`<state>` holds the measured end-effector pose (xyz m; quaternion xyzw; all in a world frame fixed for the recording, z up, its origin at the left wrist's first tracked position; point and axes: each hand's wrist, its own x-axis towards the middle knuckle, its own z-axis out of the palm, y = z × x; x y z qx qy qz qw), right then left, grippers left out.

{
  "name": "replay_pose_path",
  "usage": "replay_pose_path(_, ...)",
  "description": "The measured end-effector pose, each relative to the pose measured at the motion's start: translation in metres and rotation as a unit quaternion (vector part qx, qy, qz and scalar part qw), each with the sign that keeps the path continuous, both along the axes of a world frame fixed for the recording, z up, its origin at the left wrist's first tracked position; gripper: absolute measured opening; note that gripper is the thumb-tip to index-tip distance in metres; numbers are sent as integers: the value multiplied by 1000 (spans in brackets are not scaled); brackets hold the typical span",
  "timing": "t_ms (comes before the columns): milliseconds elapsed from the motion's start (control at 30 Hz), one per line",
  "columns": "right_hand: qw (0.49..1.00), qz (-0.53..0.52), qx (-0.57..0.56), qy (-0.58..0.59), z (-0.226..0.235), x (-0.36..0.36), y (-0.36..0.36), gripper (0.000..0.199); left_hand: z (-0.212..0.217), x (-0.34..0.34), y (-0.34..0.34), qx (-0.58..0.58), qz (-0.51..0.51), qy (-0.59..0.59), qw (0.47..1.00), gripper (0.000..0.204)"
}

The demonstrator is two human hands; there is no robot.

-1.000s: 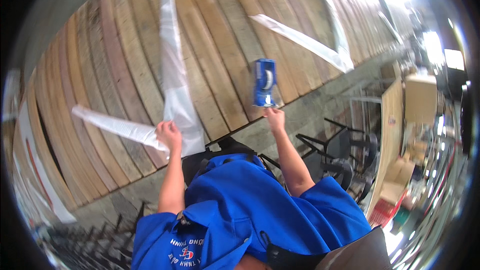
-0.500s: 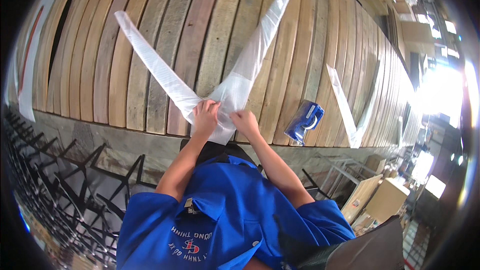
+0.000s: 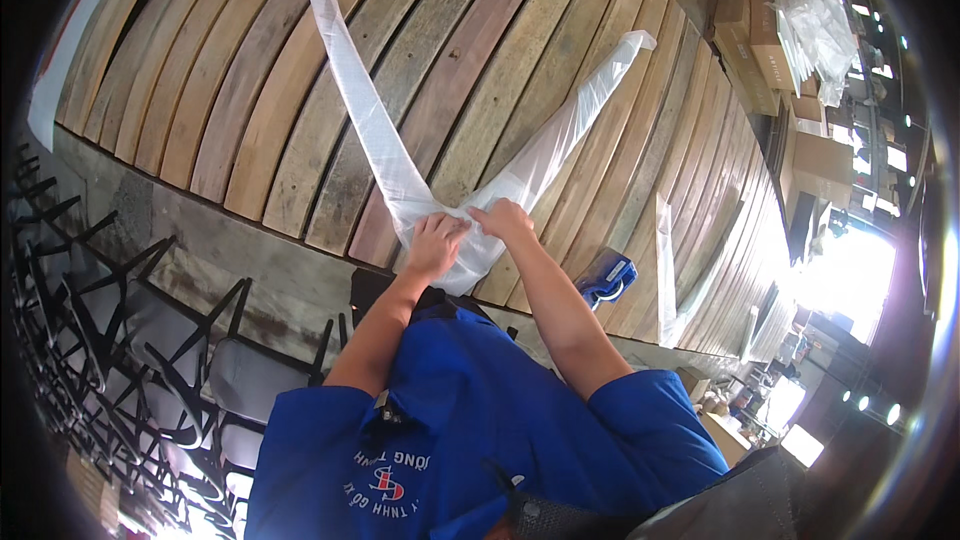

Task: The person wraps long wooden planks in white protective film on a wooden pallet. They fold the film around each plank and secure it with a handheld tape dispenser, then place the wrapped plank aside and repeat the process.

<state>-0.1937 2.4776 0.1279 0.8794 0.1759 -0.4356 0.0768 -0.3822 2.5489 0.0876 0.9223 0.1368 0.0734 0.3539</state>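
Observation:
Two long strips of clear plastic film lie on a wooden slatted table (image 3: 250,110) and meet in a V near me. The left strip (image 3: 360,110) runs up and left; the right strip (image 3: 570,130) runs up and right. My left hand (image 3: 435,245) pinches the film where the strips join. My right hand (image 3: 503,222) grips the same junction from the right, touching the left hand. A blue tape dispenser (image 3: 605,278) sits on the table just right of my right forearm.
Another plastic strip (image 3: 664,250) lies on the table to the right. Black metal chair frames (image 3: 110,340) are stacked at the left below the table edge. Cardboard boxes (image 3: 800,90) and crumpled plastic stand at the far right.
One second ago my right hand was at the blue tape dispenser and my left held a strip. Both hands have since come together on the junction of the two strips.

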Motion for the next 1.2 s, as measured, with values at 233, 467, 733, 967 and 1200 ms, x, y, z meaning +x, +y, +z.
replay_pose_path(233,991,-92,45,-87,-42,-28,-108,70,4,-2,11,17,-17,-23,999,38)
replay_pose_path(467,914,-277,234,-181,-28,-12,-123,61,4,-11,72,-55,220,-55,972,37)
replay_pose_path(733,861,-448,49,-235,-31,12,18,109,-19,82,178,-59,543,260,796,109)
replay_pose_path(967,815,-563,33,-132,4,19,16,126,-5,92,171,-77,543,235,802,103)
replay_pose_path(1200,797,-571,160,-109,10,12,-24,114,94,64,148,-387,461,-1,799,91)
